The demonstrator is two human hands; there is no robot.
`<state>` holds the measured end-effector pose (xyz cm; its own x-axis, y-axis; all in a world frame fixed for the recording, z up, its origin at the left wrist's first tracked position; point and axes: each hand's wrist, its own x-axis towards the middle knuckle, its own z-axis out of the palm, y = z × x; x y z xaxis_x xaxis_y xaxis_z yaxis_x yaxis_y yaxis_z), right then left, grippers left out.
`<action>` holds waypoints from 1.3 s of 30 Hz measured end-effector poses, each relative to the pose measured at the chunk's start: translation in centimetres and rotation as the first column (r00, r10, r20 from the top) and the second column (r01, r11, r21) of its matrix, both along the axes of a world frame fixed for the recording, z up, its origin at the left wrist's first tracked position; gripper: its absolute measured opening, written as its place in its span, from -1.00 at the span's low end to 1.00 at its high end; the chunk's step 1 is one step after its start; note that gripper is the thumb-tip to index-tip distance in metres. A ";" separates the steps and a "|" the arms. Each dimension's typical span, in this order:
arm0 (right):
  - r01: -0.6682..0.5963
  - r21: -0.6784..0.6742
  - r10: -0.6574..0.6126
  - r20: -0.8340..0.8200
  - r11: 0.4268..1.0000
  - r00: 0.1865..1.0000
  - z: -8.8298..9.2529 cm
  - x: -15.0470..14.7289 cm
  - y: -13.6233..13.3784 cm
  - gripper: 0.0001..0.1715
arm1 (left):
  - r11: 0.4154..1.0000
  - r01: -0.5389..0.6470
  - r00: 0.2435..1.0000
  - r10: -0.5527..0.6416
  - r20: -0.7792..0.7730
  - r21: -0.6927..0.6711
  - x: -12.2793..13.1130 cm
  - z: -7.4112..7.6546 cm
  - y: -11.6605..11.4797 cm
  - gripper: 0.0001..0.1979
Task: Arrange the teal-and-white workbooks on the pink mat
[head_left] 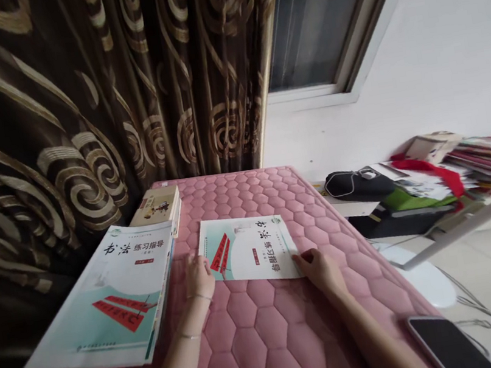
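A thin calligraphy workbook [250, 248] with a pale green and white cover lies flat on the pink quilted mat [272, 334]. My left hand [198, 277] rests on its near left corner, fingers curled over the edge. My right hand [319, 268] pinches the book's near right corner. A stack of the same workbooks [114, 296] lies to the left, overhanging the mat's edge. Behind it sits a second, smaller pile of books [159, 206].
A brown curtain with gold swirls [78, 110] hangs behind and to the left. A phone [449, 344] lies at the mat's near right corner. To the right, a low surface holds a black pouch [356, 184], red ribbon and piled books [486, 157]. A window [322, 19] is above.
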<state>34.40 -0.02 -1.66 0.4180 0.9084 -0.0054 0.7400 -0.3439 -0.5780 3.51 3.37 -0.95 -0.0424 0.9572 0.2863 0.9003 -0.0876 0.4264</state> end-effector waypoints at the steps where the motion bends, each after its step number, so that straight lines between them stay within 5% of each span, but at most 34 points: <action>1: 0.001 -0.002 -0.001 -0.001 1.000 1.000 0.0 0.0 -0.1 -0.68 | 0.998 0.041 0.999 -0.041 0.023 0.039 -0.6 -0.4 -0.8 -0.86; 5: 0.004 0.020 -0.004 0.004 1.000 1.000 0.0 -0.2 -0.2 -0.68 | 0.985 0.146 0.982 -0.156 0.103 0.095 -2.2 -1.2 -2.7 -0.80; 14: 0.012 0.067 -0.012 0.002 0.998 1.000 0.2 -0.5 0.0 -0.72 | 0.988 0.131 0.979 -0.142 0.147 0.078 -2.8 -1.2 -2.4 -0.82; 20: -0.049 0.158 0.004 0.271 0.986 0.963 1.0 -1.8 -0.9 -0.73 | 0.985 0.141 0.989 -0.143 0.019 0.098 -2.3 -0.8 -2.9 -0.79; 23: -0.212 0.202 0.132 0.348 0.956 0.928 1.4 -4.5 -1.8 -0.73 | 0.955 0.281 0.957 -0.272 -0.102 0.096 0.0 0.2 -3.2 -0.75; 27: -0.494 0.209 0.404 0.359 0.844 0.842 1.3 -9.0 -2.2 -0.82 | 0.872 0.489 0.857 -0.473 -0.202 0.034 3.6 1.4 -2.8 -0.80; 31: -0.537 0.170 0.443 0.392 0.826 0.806 0.8 -11.1 -1.7 -0.85 | 0.848 0.531 0.824 -0.512 -0.242 0.013 4.8 1.3 -2.1 -0.79; 39: -0.504 0.180 0.424 0.351 0.845 0.835 1.0 -6.9 -2.4 -0.89 | 0.885 0.465 0.857 -0.445 -0.259 0.020 0.2 1.5 -2.6 -0.86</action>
<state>27.45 -2.42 -0.71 -0.1077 0.9461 0.3053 0.9185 0.2123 -0.3338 3.71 0.78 0.58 0.4718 0.8266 0.3067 0.8250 -0.5366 0.1771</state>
